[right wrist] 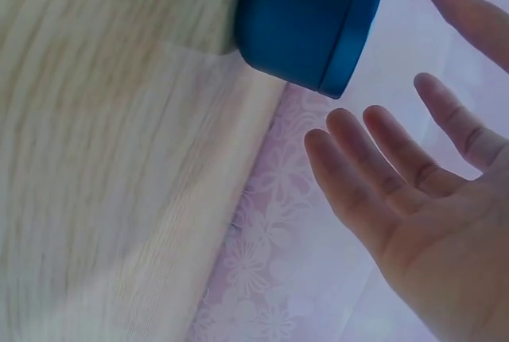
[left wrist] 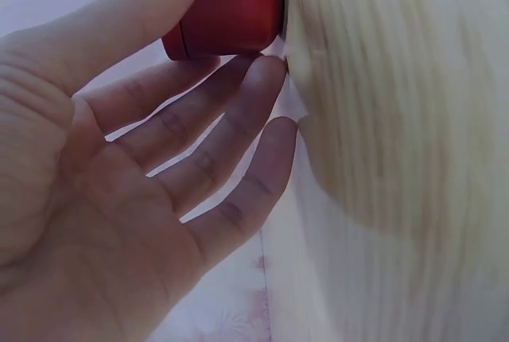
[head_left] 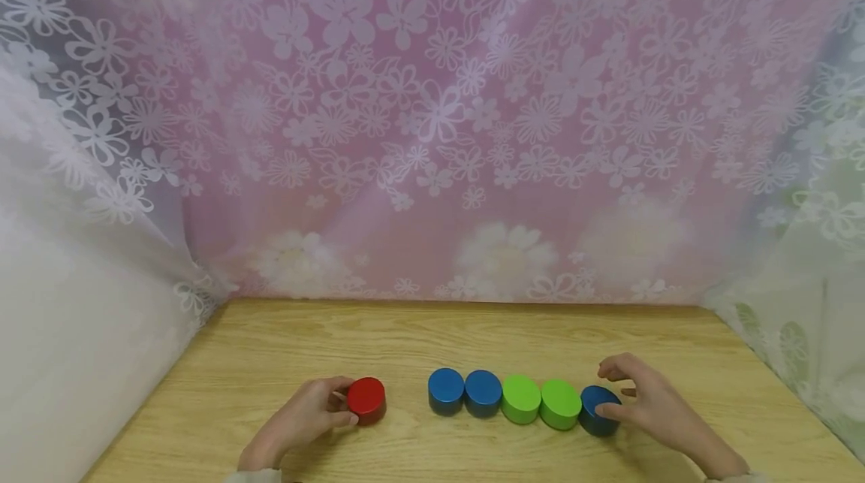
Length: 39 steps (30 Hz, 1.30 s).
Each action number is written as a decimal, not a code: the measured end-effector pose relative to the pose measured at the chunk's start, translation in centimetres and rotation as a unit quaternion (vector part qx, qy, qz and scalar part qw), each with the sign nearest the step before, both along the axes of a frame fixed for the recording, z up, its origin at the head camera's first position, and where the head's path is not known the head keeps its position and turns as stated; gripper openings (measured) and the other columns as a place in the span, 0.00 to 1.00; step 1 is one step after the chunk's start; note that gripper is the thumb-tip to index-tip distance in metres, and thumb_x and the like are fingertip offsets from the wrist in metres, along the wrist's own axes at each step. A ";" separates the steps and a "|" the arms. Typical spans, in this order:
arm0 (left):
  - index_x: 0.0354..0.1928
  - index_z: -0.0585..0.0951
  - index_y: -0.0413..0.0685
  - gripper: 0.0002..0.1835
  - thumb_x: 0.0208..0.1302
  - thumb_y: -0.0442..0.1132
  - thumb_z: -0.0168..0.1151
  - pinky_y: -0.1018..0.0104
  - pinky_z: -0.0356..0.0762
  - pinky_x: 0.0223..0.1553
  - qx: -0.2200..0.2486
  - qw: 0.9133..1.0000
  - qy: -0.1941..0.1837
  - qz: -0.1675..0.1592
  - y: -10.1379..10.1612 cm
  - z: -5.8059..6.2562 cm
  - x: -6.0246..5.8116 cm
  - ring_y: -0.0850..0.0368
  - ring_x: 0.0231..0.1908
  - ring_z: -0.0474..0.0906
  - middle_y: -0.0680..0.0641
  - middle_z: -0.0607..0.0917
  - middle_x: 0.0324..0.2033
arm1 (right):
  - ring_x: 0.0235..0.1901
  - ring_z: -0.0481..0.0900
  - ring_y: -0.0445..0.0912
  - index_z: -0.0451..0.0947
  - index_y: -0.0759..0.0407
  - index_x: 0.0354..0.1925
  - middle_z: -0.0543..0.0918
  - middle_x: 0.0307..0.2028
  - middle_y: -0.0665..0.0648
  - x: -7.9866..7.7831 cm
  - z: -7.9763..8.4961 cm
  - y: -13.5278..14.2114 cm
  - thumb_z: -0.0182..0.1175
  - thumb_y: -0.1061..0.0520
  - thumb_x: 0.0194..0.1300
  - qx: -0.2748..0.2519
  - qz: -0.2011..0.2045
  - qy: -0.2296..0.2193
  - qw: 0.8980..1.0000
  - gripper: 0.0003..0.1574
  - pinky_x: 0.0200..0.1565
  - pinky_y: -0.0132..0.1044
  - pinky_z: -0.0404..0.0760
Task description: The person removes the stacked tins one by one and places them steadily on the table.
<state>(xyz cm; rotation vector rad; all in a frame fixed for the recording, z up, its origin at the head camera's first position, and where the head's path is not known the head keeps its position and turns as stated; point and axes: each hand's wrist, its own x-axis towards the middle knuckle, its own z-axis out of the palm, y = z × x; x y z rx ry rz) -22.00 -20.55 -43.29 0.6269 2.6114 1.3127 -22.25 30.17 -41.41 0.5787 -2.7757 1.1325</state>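
Note:
My left hand pinches a red round tin at the left of the table, thumb on its near side and fingers at its far side. In the left wrist view the thumb lies along the side of the red tin. My right hand is beside the dark blue round tin at the right end of a row, fingers spread. The right wrist view shows that blue tin standing apart from the extended fingers.
Two blue tins and two green tins stand side by side in the row, left of the dark blue one. The wooden table ends at a pink flowered curtain, with pale cloth on both sides.

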 end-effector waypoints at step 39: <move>0.44 0.84 0.35 0.09 0.62 0.27 0.70 0.58 0.85 0.42 -0.006 0.999 0.046 -0.008 4.8 -0.3 -2.0 0.46 0.38 0.86 0.45 0.87 0.39 | 0.45 0.82 0.57 0.76 0.68 0.53 0.82 0.49 0.62 0.4 0.5 -1.1 0.76 0.63 0.56 -0.012 -0.042 0.069 0.997 0.28 0.42 0.39 0.85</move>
